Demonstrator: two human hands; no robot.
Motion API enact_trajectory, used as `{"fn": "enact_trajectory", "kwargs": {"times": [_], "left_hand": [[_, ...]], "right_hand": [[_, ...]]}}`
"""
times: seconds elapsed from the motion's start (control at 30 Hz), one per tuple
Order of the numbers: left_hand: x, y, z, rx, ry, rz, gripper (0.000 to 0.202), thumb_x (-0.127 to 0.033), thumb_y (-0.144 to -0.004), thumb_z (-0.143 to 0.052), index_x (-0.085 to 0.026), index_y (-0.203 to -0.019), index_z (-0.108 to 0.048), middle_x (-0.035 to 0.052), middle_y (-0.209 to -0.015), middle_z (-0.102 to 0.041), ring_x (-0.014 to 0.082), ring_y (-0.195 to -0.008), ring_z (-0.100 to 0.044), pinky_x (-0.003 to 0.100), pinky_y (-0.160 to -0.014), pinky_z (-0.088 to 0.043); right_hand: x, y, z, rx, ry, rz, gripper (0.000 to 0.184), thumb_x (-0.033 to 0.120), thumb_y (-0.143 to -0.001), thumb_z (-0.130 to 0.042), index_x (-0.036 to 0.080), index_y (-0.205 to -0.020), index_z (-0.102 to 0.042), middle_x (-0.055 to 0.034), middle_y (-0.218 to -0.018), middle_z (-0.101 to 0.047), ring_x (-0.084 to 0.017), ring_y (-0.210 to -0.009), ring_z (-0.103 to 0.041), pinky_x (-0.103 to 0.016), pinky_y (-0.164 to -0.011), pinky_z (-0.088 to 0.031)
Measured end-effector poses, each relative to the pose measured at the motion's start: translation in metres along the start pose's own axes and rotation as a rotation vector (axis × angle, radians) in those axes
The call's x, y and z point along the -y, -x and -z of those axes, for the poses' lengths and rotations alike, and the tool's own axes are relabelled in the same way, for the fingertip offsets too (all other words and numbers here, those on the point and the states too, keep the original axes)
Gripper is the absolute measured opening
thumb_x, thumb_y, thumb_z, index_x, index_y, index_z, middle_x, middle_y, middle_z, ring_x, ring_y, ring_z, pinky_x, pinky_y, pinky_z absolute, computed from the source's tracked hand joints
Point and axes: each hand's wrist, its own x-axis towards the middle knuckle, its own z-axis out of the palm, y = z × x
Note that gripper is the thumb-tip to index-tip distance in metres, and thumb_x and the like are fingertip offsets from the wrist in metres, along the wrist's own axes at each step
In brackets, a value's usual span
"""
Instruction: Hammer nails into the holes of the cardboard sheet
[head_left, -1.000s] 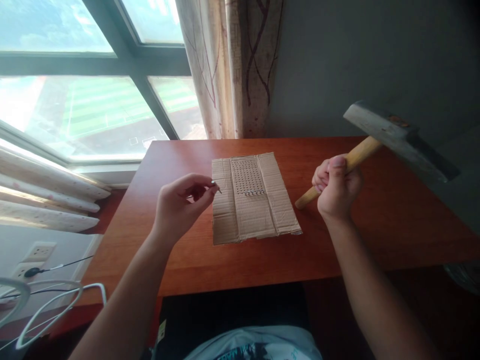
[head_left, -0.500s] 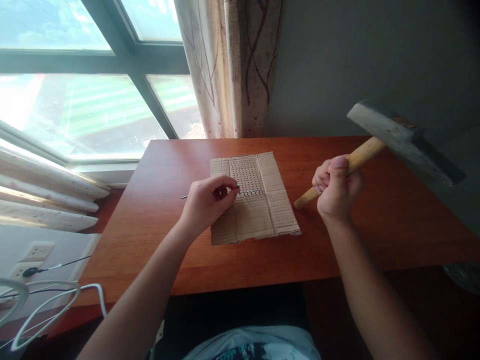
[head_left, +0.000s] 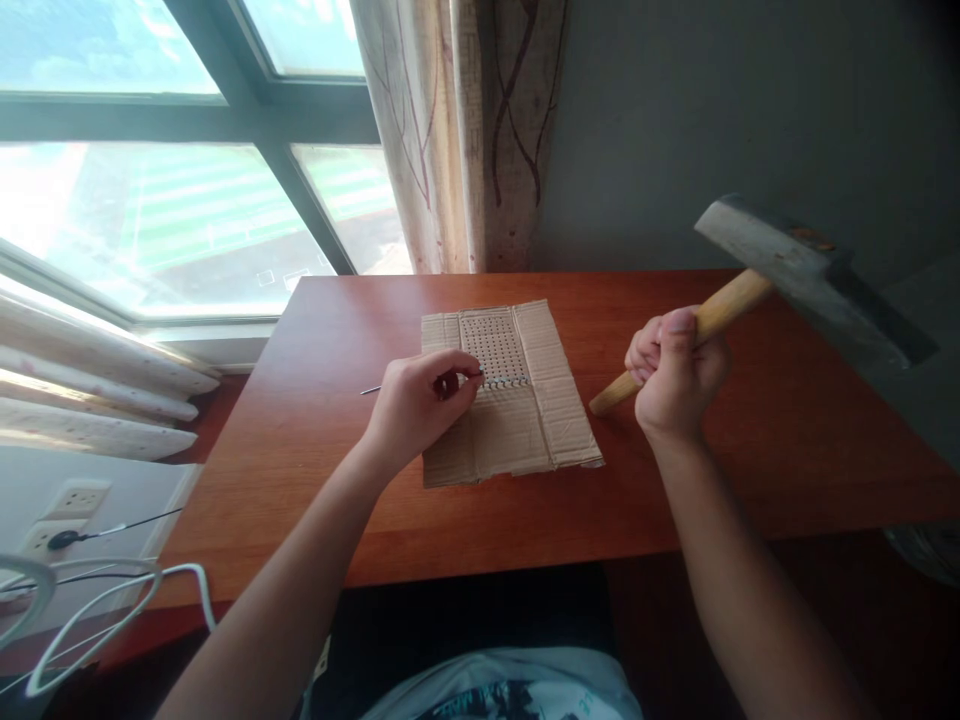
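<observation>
My right hand (head_left: 679, 372) is closed around the wooden handle of a hammer (head_left: 799, 255), held up over the right side of the table with its metal head tilted up and away. My left hand (head_left: 420, 400) is in a pinch above a piece of brown cardboard (head_left: 510, 430); whatever is between thumb and forefinger is too small to make out. Near those fingertips, the cardboard bears a grid of small dark dots (head_left: 495, 345), with a row of tiny shiny bits along its near edge. A thin metal rod (head_left: 370, 390) shows left of the left hand, partly hidden by it.
The cardboard lies on a reddish-brown wooden table (head_left: 315, 500). Behind stand a window (head_left: 247, 120), a patterned curtain (head_left: 465, 140) and a grey wall (head_left: 712, 100). White cables (head_left: 112, 570) and a wall socket (head_left: 79, 500) are at the lower left.
The left fingertips have shifted very slightly right, and the pale spot at their tip no longer shows clearly. The right hand and hammer are nearly still.
</observation>
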Motion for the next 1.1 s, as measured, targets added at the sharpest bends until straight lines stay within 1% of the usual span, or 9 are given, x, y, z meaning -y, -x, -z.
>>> {"fn": "enact_trajectory", "kwargs": {"times": [0.17,0.37,0.5,0.57,0.67,0.73,0.83,0.93,1.1], "left_hand": [[-0.001,0.000,-0.003,-0.001,-0.014,-0.020,0.006,-0.017,-0.080,-0.065,-0.017,-0.080,-0.071,-0.0026,-0.061,-0.062,0.0066,-0.053,-0.050,0.018,-0.053,-0.042],[0.007,0.004,-0.010,-0.052,0.029,-0.033,0.007,-0.019,-0.081,-0.065,-0.018,-0.082,-0.071,-0.0025,-0.061,-0.062,0.0065,-0.052,-0.049,0.017,-0.053,-0.043],[0.009,0.006,-0.012,-0.067,0.060,-0.042,0.005,-0.018,-0.081,-0.065,-0.018,-0.082,-0.070,-0.0023,-0.064,-0.064,0.0066,-0.054,-0.051,0.017,-0.054,-0.043],[0.009,0.006,-0.013,-0.071,0.063,-0.052,0.006,-0.016,-0.081,-0.065,-0.018,-0.082,-0.070,-0.0024,-0.065,-0.065,0.0066,-0.055,-0.052,0.018,-0.055,-0.044],[0.009,0.007,-0.014,-0.066,0.057,-0.068,0.005,-0.016,-0.081,-0.065,-0.018,-0.082,-0.069,-0.0026,-0.066,-0.065,0.0067,-0.055,-0.052,0.018,-0.056,-0.044],[0.010,0.007,-0.014,-0.060,0.052,-0.075,0.006,-0.016,-0.082,-0.064,-0.018,-0.081,-0.069,-0.0027,-0.066,-0.065,0.0068,-0.056,-0.053,0.018,-0.056,-0.045],[0.013,0.008,-0.016,-0.062,0.044,-0.082,0.006,-0.017,-0.082,-0.064,-0.019,-0.082,-0.069,-0.0024,-0.066,-0.065,0.0073,-0.056,-0.053,0.019,-0.056,-0.044],[0.014,0.008,-0.016,-0.063,0.041,-0.085,0.006,-0.017,-0.082,-0.064,-0.019,-0.082,-0.070,-0.0020,-0.067,-0.065,0.0078,-0.057,-0.053,0.019,-0.056,-0.045],[0.013,0.007,-0.016,-0.044,0.048,-0.081,0.007,-0.017,-0.082,-0.063,-0.019,-0.083,-0.070,-0.0015,-0.071,-0.067,0.0081,-0.058,-0.054,0.020,-0.057,-0.045]], "right_hand": [[0.001,0.001,0.000,0.003,-0.001,0.010,0.043,0.049,-0.092,-0.056,0.023,-0.066,-0.034,0.0091,-0.049,-0.029,-0.006,-0.038,-0.028,-0.023,-0.035,-0.021],[0.003,0.002,0.000,0.042,0.025,0.011,0.044,0.049,-0.093,-0.055,0.023,-0.065,-0.034,0.0083,-0.050,-0.030,-0.007,-0.038,-0.029,-0.024,-0.036,-0.023],[0.009,0.005,0.007,0.187,0.189,-0.039,0.047,0.054,-0.094,-0.052,0.023,-0.062,-0.037,0.0064,-0.049,-0.034,-0.008,-0.040,-0.032,-0.025,-0.039,-0.026],[0.015,0.005,0.012,0.307,0.401,-0.048,0.046,0.053,-0.093,-0.055,0.021,-0.062,-0.041,0.0052,-0.050,-0.039,-0.008,-0.043,-0.035,-0.025,-0.042,-0.027],[0.027,0.004,0.018,0.538,0.721,0.007,0.040,0.048,-0.090,-0.062,0.020,-0.065,-0.049,0.0054,-0.051,-0.043,-0.009,-0.045,-0.037,-0.025,-0.045,-0.026],[0.034,0.002,0.018,0.681,0.803,0.023,0.037,0.047,-0.089,-0.064,0.020,-0.067,-0.051,0.0064,-0.051,-0.043,-0.008,-0.044,-0.037,-0.025,-0.044,-0.025],[0.044,-0.003,0.014,0.838,0.806,0.006,0.041,0.047,-0.091,-0.061,0.021,-0.064,-0.047,0.0068,-0.050,-0.041,-0.008,-0.043,-0.036,-0.025,-0.041,-0.023],[0.057,-0.010,0.006,0.882,0.809,0.018,0.047,0.047,-0.092,-0.059,0.020,-0.059,-0.040,0.0063,-0.047,-0.038,-0.008,-0.041,-0.033,-0.026,-0.040,-0.020],[0.082,-0.020,-0.006,0.863,0.811,0.080,0.049,0.046,-0.094,-0.057,0.020,-0.057,-0.037,0.0052,-0.047,-0.037,-0.008,-0.041,-0.031,-0.028,-0.042,-0.019]]}}
